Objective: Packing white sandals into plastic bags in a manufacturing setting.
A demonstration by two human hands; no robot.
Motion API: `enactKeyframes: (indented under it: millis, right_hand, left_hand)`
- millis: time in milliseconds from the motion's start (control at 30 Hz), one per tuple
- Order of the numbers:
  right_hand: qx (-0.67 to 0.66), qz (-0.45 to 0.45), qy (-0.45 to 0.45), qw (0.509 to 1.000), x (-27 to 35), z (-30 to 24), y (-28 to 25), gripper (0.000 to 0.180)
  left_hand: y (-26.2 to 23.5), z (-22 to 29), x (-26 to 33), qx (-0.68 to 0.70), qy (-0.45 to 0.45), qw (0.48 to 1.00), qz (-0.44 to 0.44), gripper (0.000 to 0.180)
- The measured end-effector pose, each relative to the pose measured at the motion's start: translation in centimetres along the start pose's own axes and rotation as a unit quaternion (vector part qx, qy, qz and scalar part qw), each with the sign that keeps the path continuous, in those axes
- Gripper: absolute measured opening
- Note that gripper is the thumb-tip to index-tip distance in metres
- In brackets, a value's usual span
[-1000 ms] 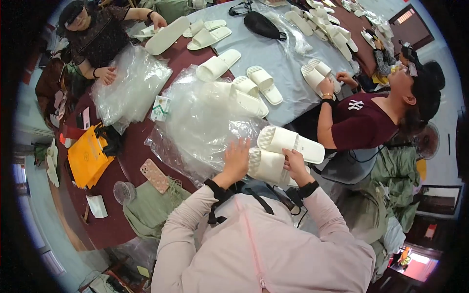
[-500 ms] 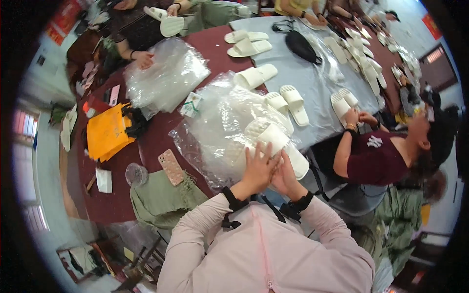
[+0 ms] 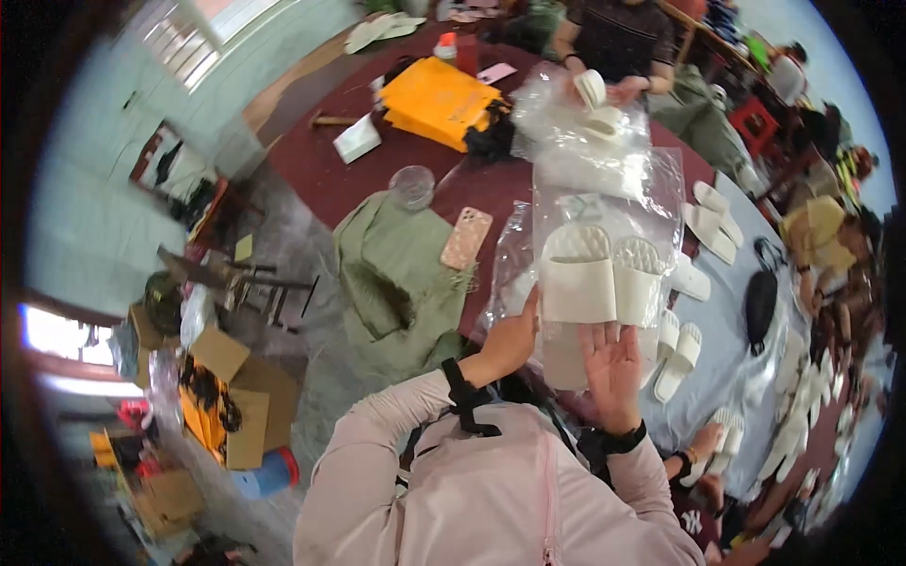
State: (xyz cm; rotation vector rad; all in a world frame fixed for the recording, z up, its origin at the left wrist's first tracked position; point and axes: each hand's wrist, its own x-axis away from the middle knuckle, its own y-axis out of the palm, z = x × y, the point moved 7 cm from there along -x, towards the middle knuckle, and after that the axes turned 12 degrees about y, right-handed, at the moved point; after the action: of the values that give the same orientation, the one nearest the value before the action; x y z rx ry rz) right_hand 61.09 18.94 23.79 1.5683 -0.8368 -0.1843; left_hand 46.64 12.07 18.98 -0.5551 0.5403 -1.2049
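A pair of white slide slippers [image 3: 579,291] lies side by side in front of me, quilted insoles facing up. A clear plastic bag [image 3: 609,179] spreads around and beyond them; whether they are fully inside it I cannot make out. My left hand [image 3: 512,335] grips the left slipper's outer edge, most of its fingers hidden beneath. Palm up, my right hand [image 3: 615,377] is stretched flat, its fingertips at the lower edge of the slippers' straps.
A phone [image 3: 466,239], green cloth [image 3: 377,236] and clear cup [image 3: 412,188] lie to the left, with yellow bags [image 3: 439,99] farther off. More white slippers [image 3: 678,363] sit on the right. Co-workers handle slippers across the table and at lower right.
My view has swung left. The slippers now lie paired with the clear bag, straps side by side. My hands, close together before, have moved apart, the right turning palm up.
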Motion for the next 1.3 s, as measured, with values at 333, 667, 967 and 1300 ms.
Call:
enactKeyframes:
  millis: [333, 667, 967, 1300]
  right_hand:
    - [0.009, -0.009, 0.459, 0.888, -4.4, 16.8, -4.6, 0.037]
    - [0.2, 0.056, 0.686, 0.697, -2.0, 27.9, -3.8, 0.05]
    - [0.747, -0.199, 0.441, 0.455, -7.3, 27.9, -7.3, 0.055]
    - [0.898, -0.402, 0.016, 0.181, -9.4, 31.9, -2.1, 0.044]
  left_hand:
    - [-3.2, -1.8, 16.1, -0.077, -0.14, 0.971, -0.179, 0.023]
    - [-18.7, -2.5, 25.6, 0.239, -0.264, 0.933, 0.046, 0.015]
    - [-21.2, -9.6, 25.0, 0.485, -0.238, 0.839, 0.056, 0.01]
    - [-23.2, -25.8, 23.4, 0.626, -0.222, 0.742, 0.085, 0.013]
